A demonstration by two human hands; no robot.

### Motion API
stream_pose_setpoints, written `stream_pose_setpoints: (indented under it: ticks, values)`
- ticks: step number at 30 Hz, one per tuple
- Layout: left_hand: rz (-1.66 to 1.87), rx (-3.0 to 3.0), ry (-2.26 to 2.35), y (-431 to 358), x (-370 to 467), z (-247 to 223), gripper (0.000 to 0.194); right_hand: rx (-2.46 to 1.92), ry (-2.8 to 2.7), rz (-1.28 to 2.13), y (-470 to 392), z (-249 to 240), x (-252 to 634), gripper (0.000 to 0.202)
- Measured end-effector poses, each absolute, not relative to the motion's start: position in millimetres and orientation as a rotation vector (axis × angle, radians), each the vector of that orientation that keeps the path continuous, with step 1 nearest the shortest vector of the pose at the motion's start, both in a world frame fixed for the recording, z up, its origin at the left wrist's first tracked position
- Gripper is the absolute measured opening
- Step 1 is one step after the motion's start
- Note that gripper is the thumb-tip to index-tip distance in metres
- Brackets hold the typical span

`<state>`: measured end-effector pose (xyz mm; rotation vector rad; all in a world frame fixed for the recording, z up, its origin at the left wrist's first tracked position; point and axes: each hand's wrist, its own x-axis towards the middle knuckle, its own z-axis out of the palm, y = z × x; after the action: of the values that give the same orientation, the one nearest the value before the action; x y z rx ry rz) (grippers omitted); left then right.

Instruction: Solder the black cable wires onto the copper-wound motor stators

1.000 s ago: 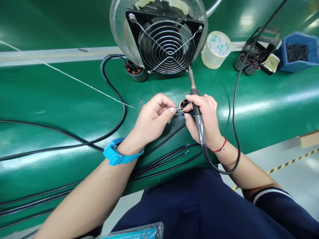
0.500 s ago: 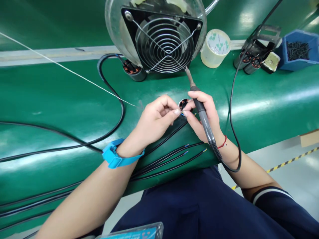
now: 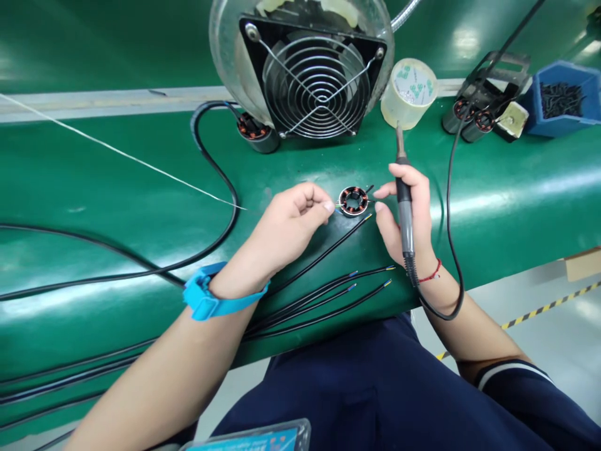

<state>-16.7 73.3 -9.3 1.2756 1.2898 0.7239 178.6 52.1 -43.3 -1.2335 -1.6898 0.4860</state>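
A round motor stator (image 3: 354, 202) with copper windings lies on the green bench in front of the fan. My left hand (image 3: 300, 219) pinches a thin wire end at the stator's left side. In my right hand (image 3: 408, 207) rests a soldering iron (image 3: 405, 213), its tip pointing away toward the tape roll. The thumb and forefinger of that hand are apart, just right of the stator, by a short dark lead. A black cable (image 3: 323, 255) with stripped coloured ends runs up close below the stator.
A fan with a wire guard (image 3: 322, 94) stands behind. A tape roll (image 3: 409, 93), more stators (image 3: 477, 124) and a blue bin (image 3: 563, 100) line the back right. Several black cables (image 3: 300, 313) lie near the front edge. Solder wire (image 3: 141, 161) hangs at left.
My right hand has moved right, away from my left fingers, with the iron turned more upright. The stator, partly covered before, now shows fully. The view has shifted slightly.
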Motion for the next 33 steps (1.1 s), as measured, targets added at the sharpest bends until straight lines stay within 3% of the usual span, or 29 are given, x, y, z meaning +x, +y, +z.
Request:
stream_pose_setpoints:
  ticks: [14,27,33]
  values:
    - [0.649,1.624,1.21,73,-26,-3,0.015,-1.082,-1.82,0.873,67,-39,162,0.031]
    - [0.754,1.889,1.279,63,-25,-10,0.015,-1.203,-1.724,0.65,38,-22,178,0.031]
    - [0.834,1.929,1.286,65,-28,-17,0.013,-1.205,-1.63,0.586,19,-36,172,0.034]
